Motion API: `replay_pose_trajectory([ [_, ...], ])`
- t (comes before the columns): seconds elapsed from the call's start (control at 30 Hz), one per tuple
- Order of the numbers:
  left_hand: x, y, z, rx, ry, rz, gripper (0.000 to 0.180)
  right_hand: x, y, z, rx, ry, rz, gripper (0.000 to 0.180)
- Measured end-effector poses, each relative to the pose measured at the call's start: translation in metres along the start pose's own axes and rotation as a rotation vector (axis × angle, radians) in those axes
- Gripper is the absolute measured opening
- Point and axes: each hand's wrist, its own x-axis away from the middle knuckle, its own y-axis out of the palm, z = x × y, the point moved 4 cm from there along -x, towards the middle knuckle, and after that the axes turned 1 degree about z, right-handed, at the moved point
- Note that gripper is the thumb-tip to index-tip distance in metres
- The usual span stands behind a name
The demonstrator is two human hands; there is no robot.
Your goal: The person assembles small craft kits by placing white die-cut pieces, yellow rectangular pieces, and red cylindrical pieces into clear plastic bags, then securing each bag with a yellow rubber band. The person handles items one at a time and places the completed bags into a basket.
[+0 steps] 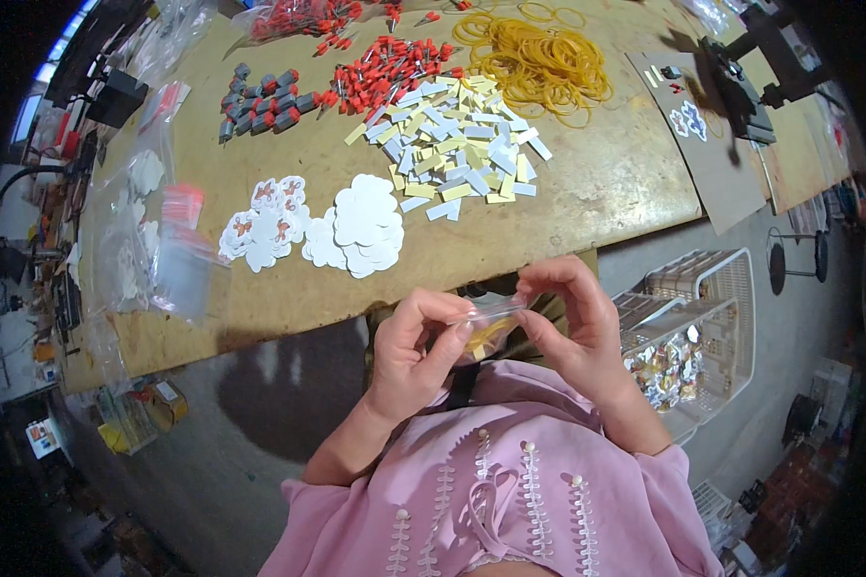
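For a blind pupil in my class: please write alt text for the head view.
The left hand and right hand hold a small clear bag between them, below a wooden table bearing white cut-outs, paper strips and yellow rubber bands.

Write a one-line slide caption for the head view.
Both hands, left hand and right hand, pinch a small clear plastic bag below a wooden table strewn with rubber bands.

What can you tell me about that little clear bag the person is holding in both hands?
The small clear plastic bag looks thin, glossy and crinkled, with yellowish pieces showing through its lower part. It is held up in front of the person's chest, off the wooden table. The left hand and right hand pinch it from either side at its top.
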Motion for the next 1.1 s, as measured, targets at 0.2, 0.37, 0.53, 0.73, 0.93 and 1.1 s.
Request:
replay_pose_trajectory([
  [0.2,0.000,0.000,0.001,0.070,-0.002,0.001,0.010,0.005,0.007,0.017,-0.488,0.340,-0.096,0.015],
  [0.37,0.002,-0.002,0.001,0.000,0.059,-0.020,0.010,0.006,0.009,0.025,-0.703,0.430,-0.108,0.010],
  [0.53,-0.007,-0.002,0.016,-0.317,0.071,-0.044,0.010,0.007,0.009,0.008,-0.373,0.357,-0.040,0.007],
  [0.73,-0.021,0.013,0.029,-0.684,0.332,-0.002,0.013,0.005,0.019,-0.010,0.208,-0.071,-0.035,0.006],
  [0.93,-0.012,-0.011,0.030,-0.677,0.143,-0.097,0.011,0.008,-0.002,0.024,-0.373,0.354,-0.024,0.006],
  [1.1,0.003,-0.007,-0.005,-0.030,-0.190,-0.044,0.038,0.005,-0.002,0.042,-0.598,0.394,0.003,0.006],
])
